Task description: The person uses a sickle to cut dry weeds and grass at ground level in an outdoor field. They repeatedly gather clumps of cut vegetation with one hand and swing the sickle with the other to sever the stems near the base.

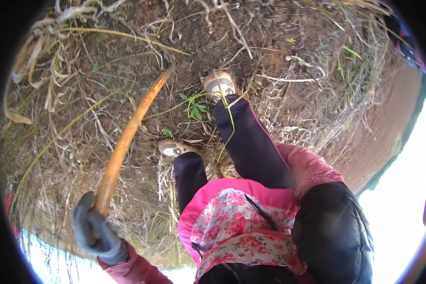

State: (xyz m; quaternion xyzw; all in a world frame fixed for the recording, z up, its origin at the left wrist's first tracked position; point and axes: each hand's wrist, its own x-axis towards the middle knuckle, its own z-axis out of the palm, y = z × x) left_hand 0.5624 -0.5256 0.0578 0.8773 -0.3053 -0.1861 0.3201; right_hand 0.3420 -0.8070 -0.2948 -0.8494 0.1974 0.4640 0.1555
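At the lower left my left hand (99,227), in a grey glove, is closed around the lower end of a curved wooden tool handle (126,138). The handle slants up and right to the ground, where its far end meets a dark part, blurred among dry stalks; the kind of tool cannot be told. My right hand is not in view; only its red checked sleeve (309,167) shows beside my thigh. Before me are my two shoes (220,85) on soil, dark trousers (252,142) and a pink floral apron (234,216).
Dry stalks and curled leaves (53,71) cover much of the ground. A small green plant (197,109) grows between my shoes. A thin green stem (230,120) crosses my leg. Bare reddish soil (387,117) lies to the right. Blue and dark cloth shows at the upper right rim.
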